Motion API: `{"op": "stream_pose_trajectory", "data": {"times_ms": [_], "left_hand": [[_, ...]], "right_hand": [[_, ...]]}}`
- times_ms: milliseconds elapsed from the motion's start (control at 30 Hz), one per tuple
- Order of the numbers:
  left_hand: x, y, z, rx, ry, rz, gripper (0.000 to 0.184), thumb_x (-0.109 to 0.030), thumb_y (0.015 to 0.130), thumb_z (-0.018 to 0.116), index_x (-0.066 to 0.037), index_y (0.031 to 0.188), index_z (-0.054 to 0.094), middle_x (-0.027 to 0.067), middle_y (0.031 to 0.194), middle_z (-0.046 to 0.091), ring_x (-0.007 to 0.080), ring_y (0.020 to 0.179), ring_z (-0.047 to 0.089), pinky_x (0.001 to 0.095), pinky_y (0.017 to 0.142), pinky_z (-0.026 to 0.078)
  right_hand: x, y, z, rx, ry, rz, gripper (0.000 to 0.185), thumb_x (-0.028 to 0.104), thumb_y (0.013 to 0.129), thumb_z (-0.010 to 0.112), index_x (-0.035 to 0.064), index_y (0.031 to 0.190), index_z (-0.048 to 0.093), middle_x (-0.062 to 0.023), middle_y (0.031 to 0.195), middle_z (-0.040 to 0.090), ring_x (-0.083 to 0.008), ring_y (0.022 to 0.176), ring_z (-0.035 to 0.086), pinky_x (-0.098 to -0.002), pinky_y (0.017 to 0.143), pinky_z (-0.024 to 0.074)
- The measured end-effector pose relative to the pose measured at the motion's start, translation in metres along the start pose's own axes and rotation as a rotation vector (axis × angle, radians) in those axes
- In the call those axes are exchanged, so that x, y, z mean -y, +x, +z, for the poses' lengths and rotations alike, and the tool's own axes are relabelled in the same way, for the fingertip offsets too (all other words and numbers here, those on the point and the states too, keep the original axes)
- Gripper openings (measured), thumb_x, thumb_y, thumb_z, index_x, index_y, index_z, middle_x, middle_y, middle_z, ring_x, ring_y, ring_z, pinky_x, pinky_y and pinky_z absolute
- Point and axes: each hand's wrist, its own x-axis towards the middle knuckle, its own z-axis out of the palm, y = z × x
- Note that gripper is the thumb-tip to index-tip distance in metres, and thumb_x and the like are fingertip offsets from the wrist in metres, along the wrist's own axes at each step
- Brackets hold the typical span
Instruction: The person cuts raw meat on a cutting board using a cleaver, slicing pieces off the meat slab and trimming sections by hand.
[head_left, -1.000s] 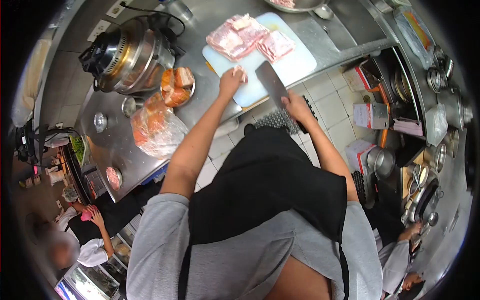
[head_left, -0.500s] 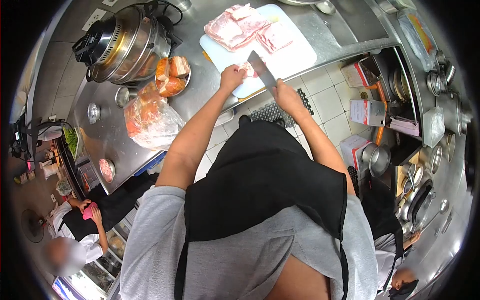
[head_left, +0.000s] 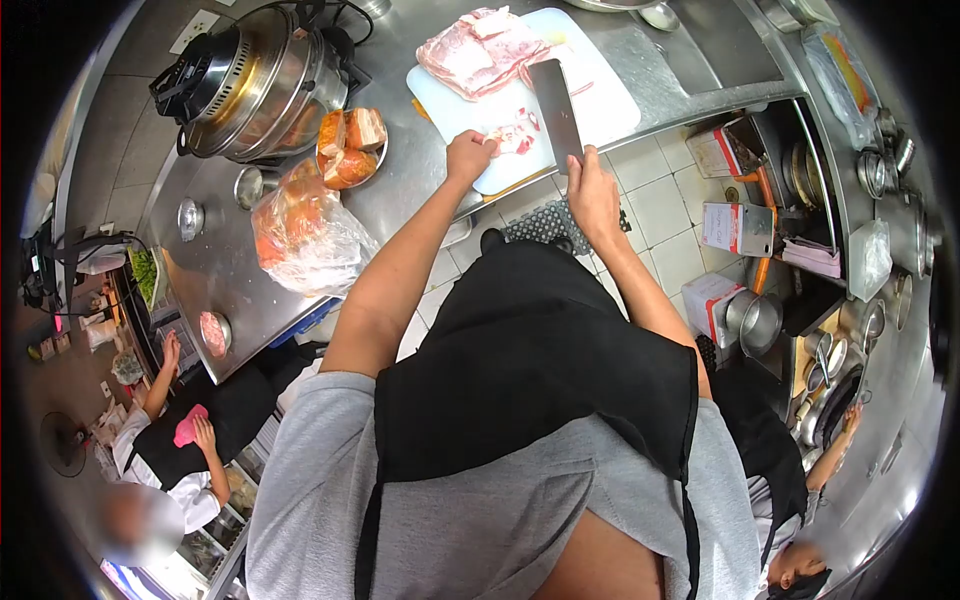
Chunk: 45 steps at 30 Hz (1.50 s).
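Steel desk [head_left: 215,265] is flanking pale floor tiles [head_left: 642,168]; my right hand [head_left: 594,195] is gripping a cleaver [head_left: 556,110], my left hand [head_left: 468,158] touching chopped meat [head_left: 516,138], grasp unclear.

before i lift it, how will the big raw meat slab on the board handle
The meat slab will probably sag, as it looks raw and uneven. Its pale, fatty surface may be slippery. It covers a broad part of the board, so it's likely fairly heavy.
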Motion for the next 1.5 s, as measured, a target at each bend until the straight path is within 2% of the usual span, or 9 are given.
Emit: {"op": "stream_pose_trajectory", "data": {"times_ms": [200, 333, 433, 633, 733, 833, 1167, 1333, 1500], "left_hand": [[-0.007, -0.010, -0.004, -0.075, -0.121, -0.014, 0.030, -0.030, 0.081, 0.076, -0.001, 0.087, 0.073, 0.0129, 0.076, 0.074, 0.0238, 0.071, 0.071, 0.0376, 0.070, 0.056], [-0.013, -0.016, -0.003, -0.123, -0.382, -0.154, 0.029, -0.029, 0.080, 0.075, 0.000, 0.082, 0.072, 0.0125, 0.072, 0.073, 0.0234, 0.070, 0.070, 0.0376, 0.070, 0.056], [-0.022, -0.023, -0.006, -0.075, -0.141, -0.133, 0.027, -0.029, 0.079, 0.076, -0.002, 0.080, 0.071, 0.0126, 0.073, 0.073, 0.0227, 0.068, 0.070, 0.0369, 0.069, 0.056], [-0.006, -0.020, 0.008, -0.155, -0.130, -0.065, 0.028, -0.029, 0.077, 0.079, -0.003, 0.082, 0.071, 0.0130, 0.076, 0.073, 0.0216, 0.063, 0.069, 0.0362, 0.067, 0.056], [-0.009, -0.023, 0.004, -0.147, -0.204, -0.036, 0.025, -0.024, 0.082, 0.077, 0.000, 0.086, 0.069, 0.0128, 0.077, 0.073, 0.0191, 0.064, 0.069, 0.0335, 0.064, 0.056], [-0.029, -0.029, -0.007, -0.218, -0.612, -0.071, 0.020, -0.016, 0.087, 0.073, 0.002, 0.089, 0.066, 0.0124, 0.075, 0.072, 0.0152, 0.064, 0.068, 0.0285, 0.060, 0.055], [-0.064, -0.041, -0.003, -0.100, -1.006, -0.003, 0.022, -0.009, 0.094, 0.068, 0.007, 0.106, 0.059, 0.0140, 0.094, 0.070, 0.0163, 0.069, 0.068, 0.0257, 0.066, 0.057], [-0.021, -0.037, 0.013, -0.018, -0.697, -0.192, 0.023, -0.008, 0.093, 0.069, 0.007, 0.108, 0.062, 0.0136, 0.092, 0.072, 0.0151, 0.070, 0.071, 0.0245, 0.063, 0.059], [-0.023, -0.039, 0.009, -0.117, -0.607, -0.181, 0.019, -0.010, 0.087, 0.071, 0.006, 0.098, 0.067, 0.0130, 0.084, 0.073, 0.0166, 0.062, 0.071, 0.0263, 0.057, 0.057]], "right_hand": [[-0.050, 0.013, 0.035, 0.225, -0.081, -0.069, 0.035, 0.027, 0.104, 0.054, -0.0040, 0.120, 0.055, -0.0340, 0.098, 0.070, -0.0525, 0.095, 0.067, -0.0613, 0.084, 0.0526], [-0.061, 0.013, 0.022, 0.158, -0.013, -0.067, 0.038, 0.028, 0.104, 0.053, -0.0051, 0.123, 0.057, -0.0327, 0.099, 0.070, -0.0530, 0.099, 0.066, -0.0602, 0.089, 0.0510], [-0.053, 0.008, 0.015, 0.114, -0.025, -0.066, 0.038, 0.028, 0.105, 0.053, -0.0045, 0.124, 0.055, -0.0325, 0.094, 0.070, -0.0532, 0.095, 0.066, -0.0612, 0.085, 0.0513], [0.002, -0.009, 0.000, -0.037, 0.015, -0.040, 0.035, 0.030, 0.106, 0.051, -0.0020, 0.120, 0.054, -0.0311, 0.082, 0.069, -0.0539, 0.084, 0.067, -0.0626, 0.077, 0.0516], [-0.021, 0.004, 0.025, 0.180, -0.114, -0.056, 0.033, 0.029, 0.106, 0.051, -0.0009, 0.119, 0.055, -0.0316, 0.088, 0.070, -0.0524, 0.090, 0.068, -0.0611, 0.082, 0.0521], [-0.048, 0.028, 0.019, 0.246, -0.123, -0.034, 0.036, 0.029, 0.104, 0.053, -0.0006, 0.123, 0.056, -0.0317, 0.098, 0.070, -0.0512, 0.098, 0.067, -0.0597, 0.087, 0.0522], [-0.021, 0.011, -0.001, 0.035, 0.005, -0.049, 0.036, 0.028, 0.105, 0.050, -0.0011, 0.125, 0.054, -0.0313, 0.093, 0.070, -0.0546, 0.093, 0.065, -0.0617, 0.084, 0.0502], [0.027, -0.002, -0.016, 0.001, -0.021, -0.065, 0.030, 0.023, 0.106, 0.047, -0.0007, 0.123, 0.050, -0.0311, 0.091, 0.070, -0.0543, 0.087, 0.066, -0.0629, 0.081, 0.0503], [-0.040, 0.013, 0.041, 0.221, -0.173, -0.120, 0.028, 0.020, 0.105, 0.048, -0.0013, 0.123, 0.050, -0.0325, 0.091, 0.070, -0.0528, 0.090, 0.068, -0.0615, 0.083, 0.0523]]}}
